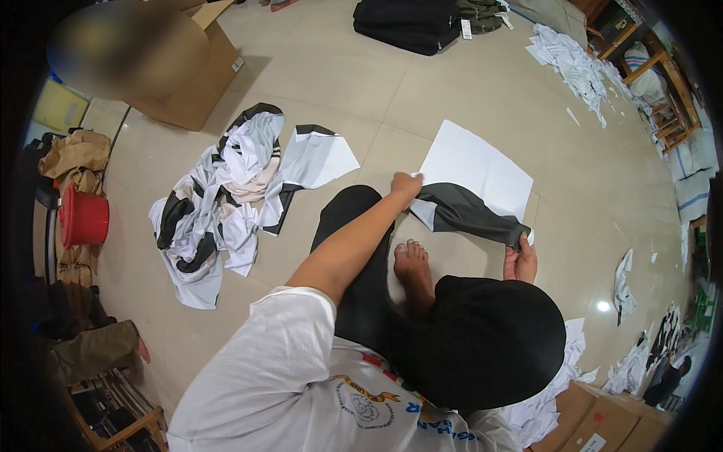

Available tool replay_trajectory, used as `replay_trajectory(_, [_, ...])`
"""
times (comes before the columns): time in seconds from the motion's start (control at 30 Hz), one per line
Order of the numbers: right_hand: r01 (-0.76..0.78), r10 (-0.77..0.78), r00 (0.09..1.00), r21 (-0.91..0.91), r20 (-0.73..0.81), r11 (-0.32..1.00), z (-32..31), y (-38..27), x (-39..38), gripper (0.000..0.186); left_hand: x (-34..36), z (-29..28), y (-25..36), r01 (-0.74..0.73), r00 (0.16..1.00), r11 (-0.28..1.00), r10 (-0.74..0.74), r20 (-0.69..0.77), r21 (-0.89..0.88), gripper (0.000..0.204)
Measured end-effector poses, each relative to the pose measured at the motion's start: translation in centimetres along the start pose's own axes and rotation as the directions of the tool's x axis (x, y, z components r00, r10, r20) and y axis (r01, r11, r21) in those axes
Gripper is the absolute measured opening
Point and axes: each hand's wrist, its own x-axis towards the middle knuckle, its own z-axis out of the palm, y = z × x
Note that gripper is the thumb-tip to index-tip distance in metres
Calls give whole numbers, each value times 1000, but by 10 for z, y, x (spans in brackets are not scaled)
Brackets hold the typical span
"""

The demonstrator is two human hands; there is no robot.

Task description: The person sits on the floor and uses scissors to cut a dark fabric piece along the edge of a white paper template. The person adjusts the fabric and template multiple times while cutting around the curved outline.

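A cut fabric piece [471,212], dark grey with a light grey end, is stretched between my two hands above the floor. My left hand [407,188] is closed on its far left end. At its right end my right hand [521,261] pinches the edge between thumb and fingers. A large white sheet [482,160] lies just beyond and partly under the fabric; whether it is paper or cloth I cannot tell. To the left of my knee is a loose heap of white, grey and black fabric pieces [226,188], with one grey-and-white piece [309,157] at its right side.
A cardboard box [215,75] stands at the far left. A black bag [407,22] lies at the far edge. White scraps [572,64] are piled at the far right. A red tub [83,217] is at the left. More boxes [602,418] stand near right. My bare foot [413,267] rests between my knees.
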Motion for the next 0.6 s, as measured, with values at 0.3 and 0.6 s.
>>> replay_trajectory(0.3, [147, -148, 989, 61, 24, 987, 33, -72, 26, 24, -47, -39, 18, 380, 660, 768, 165, 733, -515, 35])
replay_trajectory(0.6, [-80, 66, 986, -88, -156, 993, 68, -149, 257, 30, 74, -55, 206, 183, 884, 676, 205, 420, -714, 9])
